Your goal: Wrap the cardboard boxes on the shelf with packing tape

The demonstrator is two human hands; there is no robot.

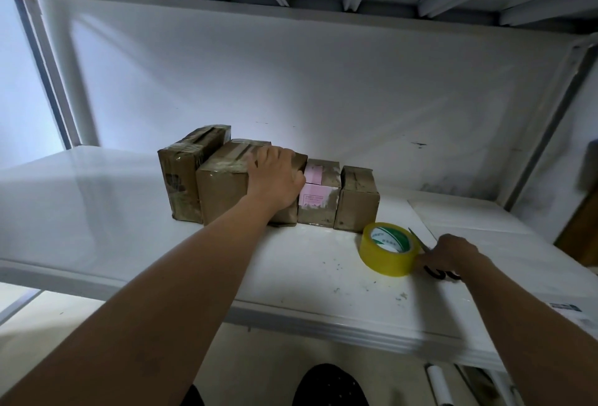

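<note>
A: Brown cardboard, four boxes sitting in a row on the white shelf (pixel 97 211), toward its back wall. The tall box (pixel 181 179) is standing at the far left end, the wide box (pixel 223 192) is pressing against its right side, the pink-labelled box (pixel 318 195) is sitting next, and the small box (pixel 356 201) is closing the row on the right.

B: Are they looking taped?

A: Glossy tape is showing across the tops and edges of the two left ones. The others I cannot judge.

B: What is the left hand (pixel 275 175) doing?

A: It is lying on top of the wide box at its right end, with the fingers spread and bending over the top. The thumb is lying by the pink label. I cannot tell whether it is gripping or only resting there.

B: And the right hand (pixel 453 256)?

A: It is resting on the shelf just right of the yellow tape roll (pixel 388 248), its fingers curling down over a pair of scissors (pixel 437 271). The black handles are peeking out beneath the palm, and the blade tip is poking out behind the roll.

B: Where is the roll sitting?

A: It is lying tilted on the shelf, in front of the small box and nearly touching its lower corner.
</note>
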